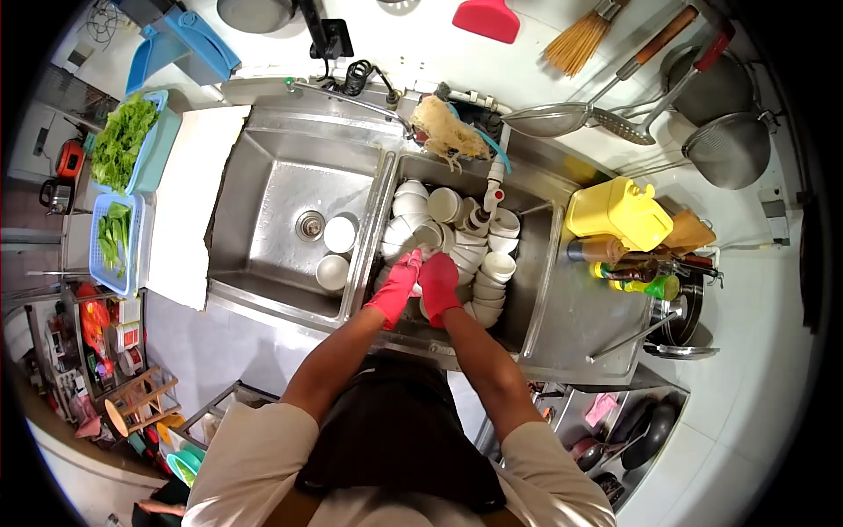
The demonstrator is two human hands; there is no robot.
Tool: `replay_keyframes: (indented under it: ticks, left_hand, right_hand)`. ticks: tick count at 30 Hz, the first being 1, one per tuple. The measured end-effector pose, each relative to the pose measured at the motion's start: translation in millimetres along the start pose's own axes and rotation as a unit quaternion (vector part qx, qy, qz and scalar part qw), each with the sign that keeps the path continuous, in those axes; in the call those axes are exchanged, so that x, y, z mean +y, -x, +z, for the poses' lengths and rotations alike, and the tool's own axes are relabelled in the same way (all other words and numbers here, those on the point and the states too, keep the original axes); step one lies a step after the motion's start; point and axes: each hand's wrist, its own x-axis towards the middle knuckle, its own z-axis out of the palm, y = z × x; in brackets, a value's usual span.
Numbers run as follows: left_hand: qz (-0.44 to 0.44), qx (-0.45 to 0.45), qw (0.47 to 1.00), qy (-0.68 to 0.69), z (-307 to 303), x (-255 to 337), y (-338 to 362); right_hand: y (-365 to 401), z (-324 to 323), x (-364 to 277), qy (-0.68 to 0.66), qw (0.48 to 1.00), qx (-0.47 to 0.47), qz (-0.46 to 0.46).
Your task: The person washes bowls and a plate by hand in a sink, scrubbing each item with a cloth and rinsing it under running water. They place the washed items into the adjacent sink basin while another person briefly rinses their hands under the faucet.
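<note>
Both of my hands wear pinkish-red rubber gloves and meet over the right sink basin (546, 263). My left hand (404, 279) is closed on a small white bowl (428, 250), mostly covered by the gloves. Pressed against the same bowl from the other side is my right hand (439, 279), its fingers curled. Around and beneath them, stacked white bowls (446, 205) crowd the basin, some nested and tilted. More nested bowls (499, 266) lean along its right side. Two white bowls (340, 234) sit in the left basin (272, 193) near the drain.
A faucet (494, 193) reaches over the right basin, with a tan scrubbing fibre (448, 127) behind it. A yellow jug (619, 213) and bottles stand on the right. Baskets of greens (127, 140) and a white board (195, 193) lie left. Strainers (549, 119) hang on the wall.
</note>
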Motion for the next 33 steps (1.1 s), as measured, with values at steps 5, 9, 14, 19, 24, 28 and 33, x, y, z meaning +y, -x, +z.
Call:
replay_keyframes:
  ticks: [5,9,14,19,24,28,33]
  left_hand:
    - [0.108,0.041,0.993,0.003,-18.1,58.8,35.5]
    - [0.217,0.020,0.972,0.092,-38.4,49.3,7.3]
    - [0.150,0.149,0.970,0.122,-104.8,76.1,-2.1]
    - [0.128,0.190,0.965,0.125,-196.9,56.3,-39.8]
    - [0.052,0.331,0.940,-0.066,-269.7,-25.6,-87.0]
    - [0.045,0.167,0.756,-0.631,-309.5,-154.1,-147.3]
    - [-0.058,0.025,0.753,-0.655,-300.5,-166.2,-143.9]
  right_hand:
    - [-55.0,73.6,56.5,-0.114,0.908,-0.024,-0.402]
    - [-11.9,-51.3,15.3,-0.008,0.915,-0.207,-0.347]
    - [3.8,-58.2,45.9,-0.075,0.961,0.109,-0.244]
    - [-45.8,65.2,148.2,-0.253,0.926,-0.022,-0.279]
    - [27.2,21.5,139.9,-0.428,0.901,-0.012,-0.076]
    - [47.9,16.5,141.9,-0.509,0.859,0.033,0.024]
    - [56.7,14.2,151.7,-0.483,0.861,0.056,0.148]
